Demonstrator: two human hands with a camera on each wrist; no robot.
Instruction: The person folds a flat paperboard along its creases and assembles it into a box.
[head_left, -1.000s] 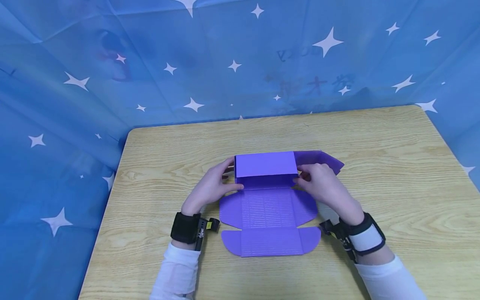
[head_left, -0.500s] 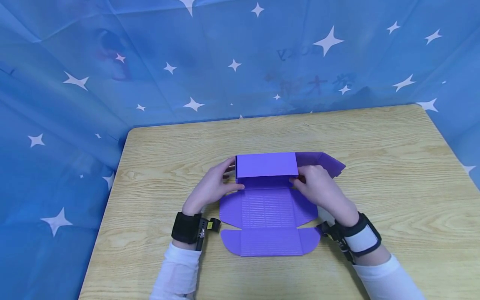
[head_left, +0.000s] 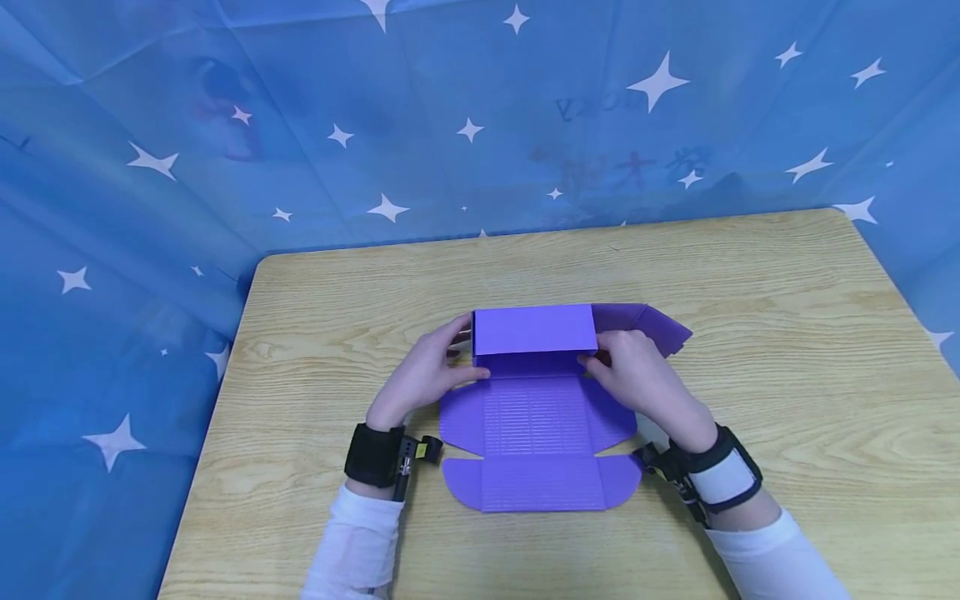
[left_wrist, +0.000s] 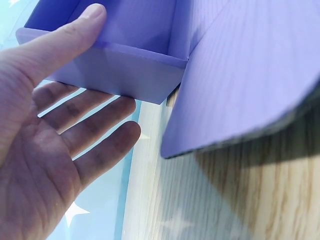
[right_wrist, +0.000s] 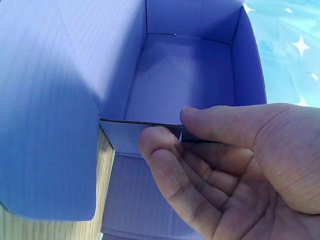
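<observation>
Purple box: on the tabletop (head_left: 322,371) in front of me, mouth facing me; the purple box (head_left: 536,331) has its lid panel (head_left: 534,423) spread flat toward me.
Right grip: right grip (head_left: 633,367) pinches the right end wall (right_wrist: 125,136), thumb inside, forefinger outside.
Left grip: left grip (head_left: 420,372) isn't clenched; thumb over the left wall's rim, fingers fairly straight outside it.
Just changed: right grip sits slightly further in at that corner than a second ago; box nudged a touch right (last half second, practically still).
Meaning: I'd judge that end wall is steadied mid-fold; its loose flap (head_left: 658,325) sticks out to the right, not folded in.
Edges: tabletop's far edge lies beyond the box, blue cloth (head_left: 300,108) behind it.
Room: bare wood both sides; tight spots are my wrist cameras, just beside the lid's side tabs (touching or not, can't tell).
</observation>
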